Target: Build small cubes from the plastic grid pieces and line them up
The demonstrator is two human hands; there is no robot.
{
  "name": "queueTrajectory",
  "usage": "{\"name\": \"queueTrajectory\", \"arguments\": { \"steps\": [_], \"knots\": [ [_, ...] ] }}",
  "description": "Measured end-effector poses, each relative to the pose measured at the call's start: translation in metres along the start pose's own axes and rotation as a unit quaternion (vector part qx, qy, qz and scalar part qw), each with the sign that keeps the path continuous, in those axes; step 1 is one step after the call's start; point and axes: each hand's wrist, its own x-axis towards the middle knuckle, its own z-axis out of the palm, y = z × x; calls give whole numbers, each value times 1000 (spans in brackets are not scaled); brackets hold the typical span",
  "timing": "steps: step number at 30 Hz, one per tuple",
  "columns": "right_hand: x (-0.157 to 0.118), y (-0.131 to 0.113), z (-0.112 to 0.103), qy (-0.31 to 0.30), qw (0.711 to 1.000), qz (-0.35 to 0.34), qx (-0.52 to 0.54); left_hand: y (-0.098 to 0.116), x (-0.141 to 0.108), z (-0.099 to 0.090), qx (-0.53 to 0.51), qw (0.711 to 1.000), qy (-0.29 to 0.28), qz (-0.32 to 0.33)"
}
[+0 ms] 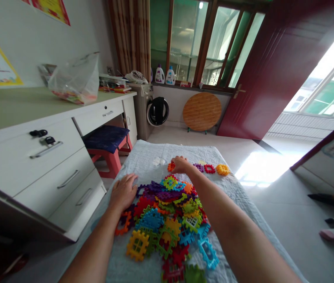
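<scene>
My right hand (180, 164) reaches to the far part of the cloth-covered table, its fingers closed on an orange interlocking block (171, 167). To the right of that hand lie a purple block (198, 168), a red block (209, 169) and a yellow block (222, 169) in a row. My left hand (125, 191) rests flat on the cloth at the left edge of a heap of colourful interlocking plastic blocks (167, 220), fingers stretched out, holding nothing. A light-blue frame block (208, 253) sits at the heap's near right.
A pale cloth (146, 151) covers the table. Left of it stand a pink stool (112, 161) with a dark cushion and a white desk (63, 118) bearing a plastic bag (75, 80). Beyond are a washing machine (145, 106), a round wooden tabletop (202, 111) and a red door (261, 67).
</scene>
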Motion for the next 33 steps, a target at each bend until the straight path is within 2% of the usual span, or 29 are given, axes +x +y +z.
{"name": "queueTrajectory", "arguments": {
  "steps": [8,12,15,19,23,25,28,33],
  "knots": [
    [5,0,2,-2,1000,-16,1,1,1,-1,-1,1000,2,4],
    [-6,3,-2,30,999,-6,24,-1,0,1,-4,1000,8,5],
    [-30,20,-10,77,996,10,52,-1,0,2,-1,1000,4,1],
    [-87,57,-15,171,973,6,156,-1,2,2,-1,1000,8,10],
    [-151,81,-2,189,960,4,206,-3,3,2,-2,1000,14,24],
    [-173,83,9,175,957,24,228,-4,4,3,1,999,15,32],
    [-191,77,26,145,959,47,241,-7,6,5,8,999,18,43],
    [-201,61,37,117,958,-15,261,-11,8,4,2,997,17,70]
  ]
}}
